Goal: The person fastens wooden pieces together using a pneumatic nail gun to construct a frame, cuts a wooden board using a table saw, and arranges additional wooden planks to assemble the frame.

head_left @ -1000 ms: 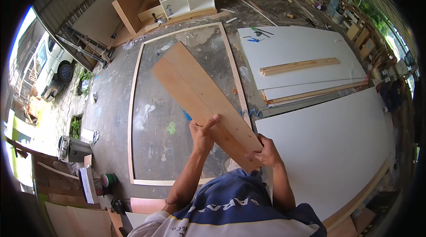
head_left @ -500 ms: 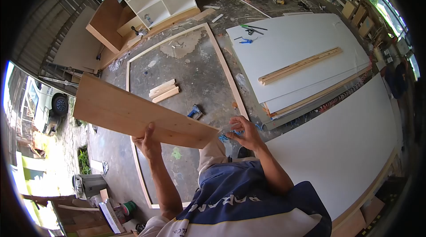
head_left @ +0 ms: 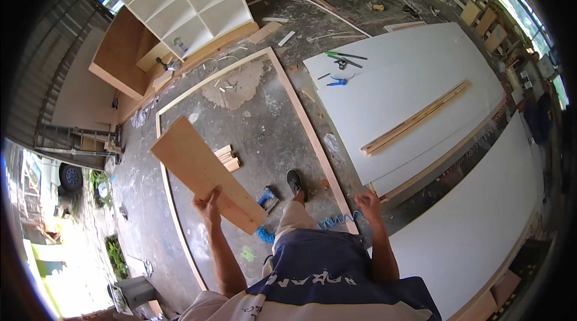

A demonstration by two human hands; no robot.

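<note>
My left hand (head_left: 208, 207) grips the long edge of a pale wooden board (head_left: 207, 171), which slants down from upper left toward my legs. My right hand (head_left: 368, 203) is raised to the right, apart from the board, its fingers curled closed; whatever they may hold is hidden. Below the board a blue nail gun (head_left: 268, 199) lies on the floor beside my shoe (head_left: 295, 183). A blue coiled air hose (head_left: 339, 221) runs near my right leg. Several short wood strips (head_left: 226, 157) lie partly behind the board.
A wooden frame (head_left: 303, 129) lies on the floor around my foot. To the right are white panels (head_left: 409, 81) bearing wood strips (head_left: 415, 120) and blue pliers (head_left: 339, 81), plus another white sheet (head_left: 463, 219). A white shelf unit (head_left: 180, 3) stands at the back left.
The board has swung to a steeper slant, its far end lower and nearer the middle. My right hand has moved away from its end, to the right. My shoe now shows inside the frame.
</note>
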